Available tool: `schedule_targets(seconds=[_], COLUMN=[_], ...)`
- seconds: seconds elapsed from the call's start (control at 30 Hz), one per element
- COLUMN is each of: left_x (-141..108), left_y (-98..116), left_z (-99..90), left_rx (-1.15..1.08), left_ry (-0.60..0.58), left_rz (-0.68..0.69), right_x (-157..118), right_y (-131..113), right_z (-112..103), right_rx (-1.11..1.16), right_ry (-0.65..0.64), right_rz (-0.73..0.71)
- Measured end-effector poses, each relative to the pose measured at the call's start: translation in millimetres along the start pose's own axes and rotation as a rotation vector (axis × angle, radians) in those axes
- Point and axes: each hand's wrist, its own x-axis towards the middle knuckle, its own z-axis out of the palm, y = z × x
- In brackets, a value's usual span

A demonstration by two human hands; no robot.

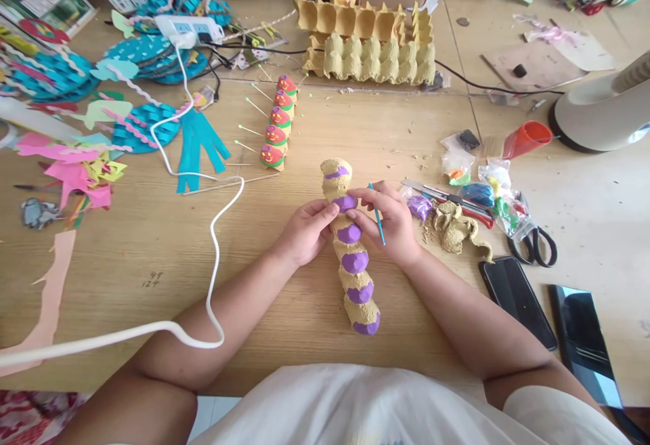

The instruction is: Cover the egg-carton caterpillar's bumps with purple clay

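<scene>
An egg-carton strip (pixel 350 247) with several bumps runs lengthwise in front of me, each bump bearing a patch of purple clay (pixel 354 262). My left hand (pixel 309 229) grips the strip from its left side, thumb on top near the second purple patch. On the other side, my right hand (pixel 390 218) touches that same patch with its fingertips. A thin blue stick, like a modelling tool (pixel 376 213), is held between the fingers of this hand. Beyond the strip lies a painted egg-carton caterpillar (pixel 277 123) with smiling faces and thin sticks.
A white cable (pixel 216 255) curves across the left. To the right are a utility knife (pixel 447 200), purple clay in a bag (pixel 419 206), carton scraps (pixel 454 227), scissors (pixel 533 247) and a phone (pixel 516 301). Egg cartons (pixel 378 59) lie at the back.
</scene>
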Motion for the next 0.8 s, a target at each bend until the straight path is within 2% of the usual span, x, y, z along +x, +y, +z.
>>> schedule_targets(seconds=[0.17, 0.27, 0.43, 0.6, 0.8], left_x=[-0.9, -1.2, 1.9, 4.6, 4.0], left_y=[-0.9, -1.8, -0.5, 0.5, -1.8], left_z=[-0.8, -1.8, -2.6, -3.0, -4.1], left_rx=[0.016, 0.011, -0.015, -0.033, -0.042], left_ry=[-0.03, -0.006, 0.054, 0.03, -0.001], left_rz=[0.004, 0.018, 0.014, 0.0, -0.023], right_x=[1.1, -0.3, -5.6, -5.1, 0.6], right_y=[-2.4, -1.6, -0.8, -5.7, -4.4], right_z=[-0.8, -1.7, -1.9, 0.3, -1.4], right_rx=[0.027, 0.081, 0.299, 0.501, 0.498], right_ry=[0.0, 0.012, 0.111, -0.014, -0.077], right_rz=[0.012, 0.028, 0.201, 0.289, 0.316])
